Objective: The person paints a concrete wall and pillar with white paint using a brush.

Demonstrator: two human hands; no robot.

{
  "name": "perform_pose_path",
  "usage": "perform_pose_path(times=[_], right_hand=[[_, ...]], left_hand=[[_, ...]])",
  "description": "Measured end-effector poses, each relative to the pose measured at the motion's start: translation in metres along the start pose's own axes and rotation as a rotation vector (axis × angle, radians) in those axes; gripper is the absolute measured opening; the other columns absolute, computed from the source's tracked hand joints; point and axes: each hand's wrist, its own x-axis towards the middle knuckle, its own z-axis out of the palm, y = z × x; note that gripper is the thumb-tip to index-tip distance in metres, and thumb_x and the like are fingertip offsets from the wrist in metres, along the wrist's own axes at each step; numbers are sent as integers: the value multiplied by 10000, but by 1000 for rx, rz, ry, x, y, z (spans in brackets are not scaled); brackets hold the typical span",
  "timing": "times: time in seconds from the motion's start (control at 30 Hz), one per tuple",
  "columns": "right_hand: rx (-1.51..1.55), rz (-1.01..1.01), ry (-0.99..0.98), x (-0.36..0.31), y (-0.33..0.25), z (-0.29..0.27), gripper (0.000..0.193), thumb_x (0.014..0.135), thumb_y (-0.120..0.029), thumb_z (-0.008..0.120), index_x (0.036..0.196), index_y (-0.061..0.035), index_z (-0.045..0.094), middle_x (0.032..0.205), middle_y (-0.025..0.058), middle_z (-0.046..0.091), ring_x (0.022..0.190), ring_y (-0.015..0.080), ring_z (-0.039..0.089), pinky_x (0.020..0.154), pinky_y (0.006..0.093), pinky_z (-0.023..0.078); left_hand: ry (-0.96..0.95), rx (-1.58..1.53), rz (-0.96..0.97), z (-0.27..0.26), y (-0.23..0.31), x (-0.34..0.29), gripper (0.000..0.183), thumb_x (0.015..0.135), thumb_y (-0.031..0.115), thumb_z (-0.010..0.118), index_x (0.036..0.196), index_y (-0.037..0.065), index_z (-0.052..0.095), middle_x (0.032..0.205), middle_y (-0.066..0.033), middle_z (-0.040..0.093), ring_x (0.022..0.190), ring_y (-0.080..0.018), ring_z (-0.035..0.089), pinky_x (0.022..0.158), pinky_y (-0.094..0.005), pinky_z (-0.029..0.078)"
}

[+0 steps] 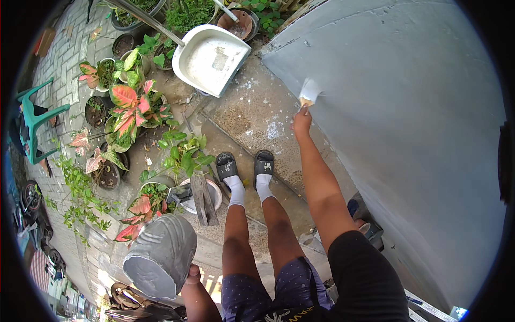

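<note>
My right hand (302, 122) is closed around the handle of a paintbrush (309, 90), my arm stretched forward. The brush's pale, paint-coated bristles lie against the lower part of the grey wall (407, 102), near where it meets the ground. At the lower left, my left hand (194, 278) grips a paint container (161, 252) smeared with grey. The container tilts, and its opening shows grey paint. My thumb is at its side; the other fingers are hidden behind it.
A white long-handled dustpan (212, 59) lies ahead among potted plants (126, 107). Beside my sandalled feet (245, 169) are a wooden board (204, 201) and a white basin (217, 196). A green plastic chair (37, 121) stands far left. White specks dot the ground.
</note>
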Motion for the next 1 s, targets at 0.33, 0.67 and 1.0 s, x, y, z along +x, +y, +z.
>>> perform_pose_path(times=[0.33, 0.67, 1.0], right_hand=[[-178, 162, -198, -128, 22, -142, 274, 922, -301, 438, 899, -51, 546, 692, 59, 524, 490, 191, 478, 406, 361, 411], [-719, -305, 301, -375, 77, -459, 271, 749, -150, 646, 892, 79, 660, 871, 292, 651, 836, 469, 634, 762, 498, 506], [-391, -549, 659, -462, 97, -558, 241, 763, -48, 671, 973, 45, 598, 850, 202, 647, 763, 376, 650, 702, 428, 533]], left_hand=[[9, -261, 511, -26, 184, 37, 1187, 520, 692, 823, 1350, 38, 282, 1296, -171, 447, 1225, -325, 467, 1050, -476, 368], [-314, -429, 821, -103, 329, -55, 979, 589, 323, 884, 1298, 0, 291, 1266, -214, 494, 1209, -336, 495, 1044, -475, 366], [-926, -678, 613, -61, 356, -212, 820, 713, 147, 835, 1344, 2, 331, 1229, -121, 535, 1146, -206, 535, 993, -365, 425]])
